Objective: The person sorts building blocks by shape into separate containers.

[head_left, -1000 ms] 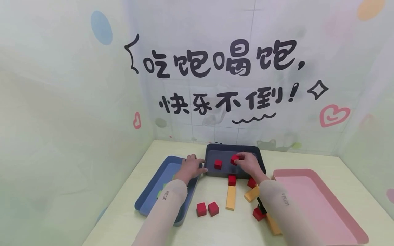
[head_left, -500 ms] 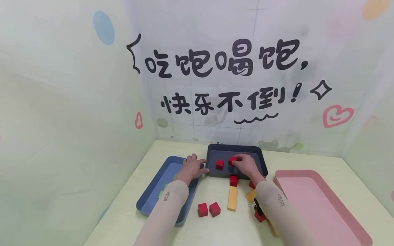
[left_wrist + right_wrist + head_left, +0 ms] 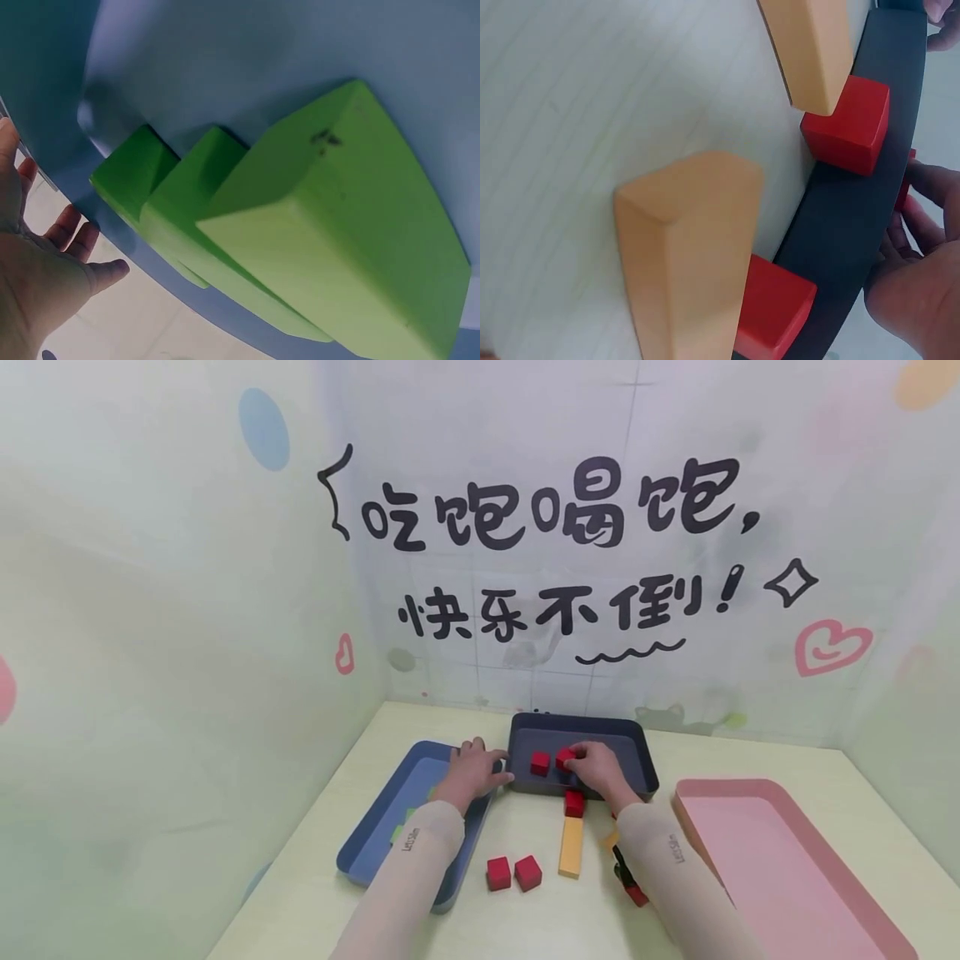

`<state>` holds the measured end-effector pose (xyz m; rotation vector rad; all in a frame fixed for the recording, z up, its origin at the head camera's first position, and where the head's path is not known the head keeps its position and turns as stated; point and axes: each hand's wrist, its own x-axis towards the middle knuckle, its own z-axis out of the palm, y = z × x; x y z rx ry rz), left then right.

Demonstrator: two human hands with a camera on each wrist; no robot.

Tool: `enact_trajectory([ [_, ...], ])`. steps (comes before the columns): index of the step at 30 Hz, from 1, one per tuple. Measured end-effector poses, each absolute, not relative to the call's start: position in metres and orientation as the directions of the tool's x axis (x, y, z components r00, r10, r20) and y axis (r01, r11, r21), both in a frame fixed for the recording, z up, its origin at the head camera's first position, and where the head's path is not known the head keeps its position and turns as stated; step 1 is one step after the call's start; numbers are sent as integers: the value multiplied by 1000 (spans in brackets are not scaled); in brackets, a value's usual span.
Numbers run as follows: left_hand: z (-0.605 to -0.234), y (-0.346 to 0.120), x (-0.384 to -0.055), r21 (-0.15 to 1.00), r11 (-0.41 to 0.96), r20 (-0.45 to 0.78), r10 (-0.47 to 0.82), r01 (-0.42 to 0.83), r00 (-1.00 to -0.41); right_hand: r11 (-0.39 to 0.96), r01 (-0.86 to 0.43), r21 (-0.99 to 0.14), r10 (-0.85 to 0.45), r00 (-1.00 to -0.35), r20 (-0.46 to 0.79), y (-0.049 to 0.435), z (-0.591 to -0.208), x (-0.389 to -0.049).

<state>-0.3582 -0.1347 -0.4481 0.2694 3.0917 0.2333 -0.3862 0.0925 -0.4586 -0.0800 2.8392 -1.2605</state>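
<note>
My right hand [image 3: 597,768] pinches a red cube [image 3: 566,759] between thumb and fingers, low inside the dark tray [image 3: 634,758]. Just left of it in the tray lies another red cube [image 3: 540,764]. In the right wrist view the held cube [image 3: 904,191] is mostly hidden behind the tray wall. My left hand [image 3: 472,771] reaches over the blue tray's [image 3: 375,835] far right corner, its thumb pointing to the dark tray's left side. Its fingers are spread and hold nothing. Green blocks [image 3: 352,217] lie in the blue tray below that wrist.
A red cube [image 3: 573,804] stands against the dark tray's front, with a yellow block [image 3: 571,847] before it. Two red cubes [image 3: 498,874] sit nearer. Another red cube [image 3: 637,895] is partly hidden by my right forearm. A pink tray [image 3: 772,860] stands at right.
My right hand has moved the held red cube left and slightly nearer, closing most of the gap to the other cube in the dark tray. My left hand stays at the tray corner.
</note>
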Motion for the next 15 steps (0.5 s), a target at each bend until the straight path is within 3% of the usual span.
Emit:
enact_trajectory([
  [15,-443,-135,-353,158,972,-17,176,171,-984,704,-26,-710,-87,-995,-51,82,-458,-390],
])
